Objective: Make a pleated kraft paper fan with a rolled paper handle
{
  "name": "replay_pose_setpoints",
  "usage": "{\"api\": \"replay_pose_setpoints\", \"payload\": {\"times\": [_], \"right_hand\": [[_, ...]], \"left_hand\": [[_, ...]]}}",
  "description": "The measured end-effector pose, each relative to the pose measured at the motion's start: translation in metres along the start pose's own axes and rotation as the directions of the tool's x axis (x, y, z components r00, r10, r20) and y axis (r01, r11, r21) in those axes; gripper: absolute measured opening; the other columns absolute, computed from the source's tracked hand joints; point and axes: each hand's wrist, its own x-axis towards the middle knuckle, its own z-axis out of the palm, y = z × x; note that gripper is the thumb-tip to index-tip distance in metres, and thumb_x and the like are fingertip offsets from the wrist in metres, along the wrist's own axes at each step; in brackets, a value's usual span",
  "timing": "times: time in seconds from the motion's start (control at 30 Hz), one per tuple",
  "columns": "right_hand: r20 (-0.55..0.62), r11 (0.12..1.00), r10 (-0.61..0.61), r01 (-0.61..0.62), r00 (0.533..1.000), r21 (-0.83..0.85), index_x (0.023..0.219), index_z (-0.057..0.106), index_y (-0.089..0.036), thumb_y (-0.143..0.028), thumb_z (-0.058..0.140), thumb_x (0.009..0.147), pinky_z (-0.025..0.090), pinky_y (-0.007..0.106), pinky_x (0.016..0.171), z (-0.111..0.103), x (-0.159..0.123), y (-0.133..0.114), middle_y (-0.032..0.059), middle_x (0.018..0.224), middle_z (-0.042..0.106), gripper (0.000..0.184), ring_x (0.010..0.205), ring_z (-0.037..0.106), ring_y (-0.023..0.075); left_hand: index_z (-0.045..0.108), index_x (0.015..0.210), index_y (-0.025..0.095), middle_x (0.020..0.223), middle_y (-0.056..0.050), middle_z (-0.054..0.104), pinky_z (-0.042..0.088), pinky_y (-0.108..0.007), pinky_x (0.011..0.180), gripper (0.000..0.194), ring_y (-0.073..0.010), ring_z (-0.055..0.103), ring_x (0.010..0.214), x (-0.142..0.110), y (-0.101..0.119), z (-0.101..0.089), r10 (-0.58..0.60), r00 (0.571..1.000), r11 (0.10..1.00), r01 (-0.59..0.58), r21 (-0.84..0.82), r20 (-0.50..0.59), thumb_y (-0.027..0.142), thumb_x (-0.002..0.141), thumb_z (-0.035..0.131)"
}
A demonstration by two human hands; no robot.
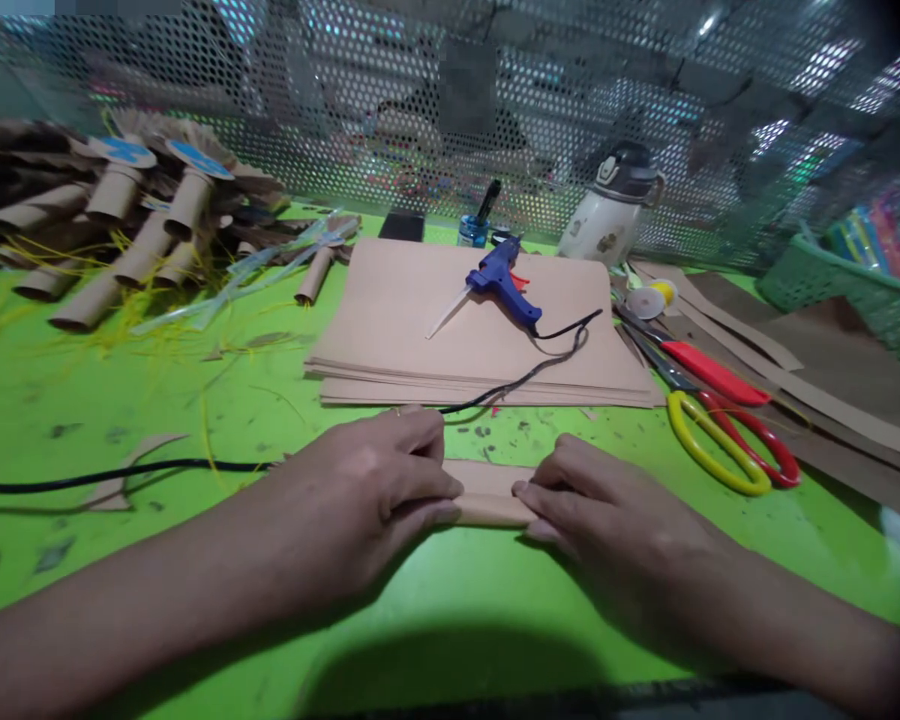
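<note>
A strip of brown paper (pixel 487 492), partly rolled into a tube, lies on the green table (pixel 195 420) in front of me. My left hand (pixel 367 490) presses its fingers down on the tube's left end. On the tube's right end rests my right hand (pixel 600 510), fingers curled over it. Only the short middle stretch of the roll shows between the two hands.
Behind the hands lies a stack of brown sheets (pixel 420 340) with a blue glue gun (pixel 504 280) on it; its black cord (pixel 120 470) runs left. Red and yellow scissors (pixel 712 410) lie right. Finished paper tubes (pixel 120 250) are piled far left; a bottle (pixel 615 215) and green basket (pixel 847 280) stand behind.
</note>
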Motion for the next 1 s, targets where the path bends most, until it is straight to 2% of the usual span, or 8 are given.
{"api": "replay_pose_setpoints", "payload": {"times": [0.13, 0.27, 0.4, 0.6, 0.73, 0.83, 0.9, 1.0], "right_hand": [[0.011, 0.993, 0.013, -0.014, 1.0, 0.113, 0.1, 0.062, -0.014, -0.019, 0.049, 0.097, 0.035, 0.028, 0.062, -0.003, 0.001, 0.002, 0.0054, 0.089, 0.051, 0.015, 0.078, 0.044, 0.0145], [0.059, 0.989, 0.034, -0.042, 0.998, 0.144, 0.1, 0.062, -0.016, -0.02, 0.047, 0.097, 0.036, 0.028, 0.063, -0.009, 0.005, 0.003, 0.0044, 0.087, 0.051, 0.016, 0.077, 0.045, 0.0145], [0.087, 0.987, 0.039, -0.052, 0.995, 0.153, 0.105, 0.059, -0.017, -0.021, 0.047, 0.098, 0.037, 0.027, 0.065, -0.013, 0.011, 0.004, 0.0043, 0.086, 0.053, 0.015, 0.078, 0.048, 0.0149], [0.015, 0.992, -0.009, 0.007, 1.0, 0.128, 0.084, 0.06, -0.017, -0.019, 0.048, 0.097, 0.035, 0.029, 0.061, -0.012, 0.012, 0.007, 0.0047, 0.079, 0.055, 0.018, 0.073, 0.047, 0.0156], [0.02, 0.995, 0.024, -0.025, 1.0, 0.095, 0.076, 0.059, -0.017, -0.019, 0.049, 0.096, 0.032, 0.028, 0.058, -0.011, 0.012, 0.009, 0.0039, 0.077, 0.051, 0.022, 0.071, 0.046, 0.0147], [-0.004, 1.0, -0.002, 0.002, 1.0, 0.026, 0.083, 0.062, -0.016, -0.017, 0.051, 0.095, 0.029, 0.029, 0.055, -0.008, 0.01, 0.007, 0.003, 0.074, 0.05, 0.016, 0.066, 0.043, 0.0143], [-0.058, 0.997, -0.057, 0.054, 0.997, -0.048, 0.096, 0.063, -0.014, -0.012, 0.051, 0.093, 0.029, 0.031, 0.056, -0.006, 0.007, 0.005, 0.0045, 0.076, 0.054, 0.013, 0.067, 0.043, 0.0156], [-0.083, 0.986, -0.138, 0.129, 0.987, -0.103, 0.121, 0.054, -0.007, -0.005, 0.047, 0.092, 0.033, 0.033, 0.059, -0.006, 0.002, 0.003, 0.0091, 0.083, 0.059, 0.03, 0.072, 0.046, 0.0184]], "left_hand": [[0.067, 0.082, 0.022, 0.077, -0.002, 0.053, 0.032, -0.027, 0.059, 0.025, -0.0139, 0.047, 0.068, 0.002, 0.002, 0.0, 0.009, 1.0, 0.996, -0.008, 0.091, -0.017, 0.027, 0.095, 0.046], [0.063, 0.085, 0.019, 0.076, -0.002, 0.055, 0.031, -0.028, 0.058, 0.017, -0.0153, 0.046, 0.067, 0.0, 0.009, -0.002, 0.044, 0.998, 0.978, -0.035, 0.206, -0.04, 0.02, 0.093, 0.048], [0.061, 0.077, 0.017, 0.074, -0.003, 0.054, 0.028, -0.029, 0.055, 0.015, -0.0153, 0.043, 0.063, -0.003, 0.012, -0.004, 0.076, 0.997, 0.95, -0.068, 0.304, -0.015, 0.015, 0.088, 0.052], [0.062, 0.075, 0.016, 0.073, -0.004, 0.055, 0.026, -0.031, 0.054, 0.018, -0.0157, 0.043, 0.063, -0.003, 0.006, -0.002, 0.137, 0.99, 0.925, -0.121, 0.359, -0.019, 0.017, 0.09, 0.052], [0.063, 0.075, 0.015, 0.073, -0.005, 0.056, 0.027, -0.03, 0.054, 0.02, -0.0163, 0.043, 0.064, -0.002, 0.006, -0.003, 0.138, 0.99, 0.926, -0.122, 0.358, -0.02, 0.014, 0.09, 0.05], [0.064, 0.076, 0.014, 0.074, -0.006, 0.057, 0.029, -0.03, 0.054, 0.025, -0.017, 0.044, 0.066, -0.001, 0.006, -0.003, 0.133, 0.991, 0.926, -0.121, 0.358, -0.009, 0.014, 0.092, 0.046], [0.066, 0.08, 0.014, 0.077, -0.008, 0.059, 0.033, -0.03, 0.057, 0.029, -0.0181, 0.045, 0.07, 0.0, 0.004, -0.002, 0.127, 0.992, 0.92, -0.123, 0.372, 0.013, 0.014, 0.094, 0.041], [0.067, 0.081, 0.013, 0.076, -0.009, 0.058, 0.036, -0.032, 0.061, 0.027, -0.0198, 0.044, 0.072, 0.0, -0.001, 0.004, 0.203, 0.979, 0.89, -0.174, 0.422, -0.023, 0.011, 0.092, 0.042]]}}
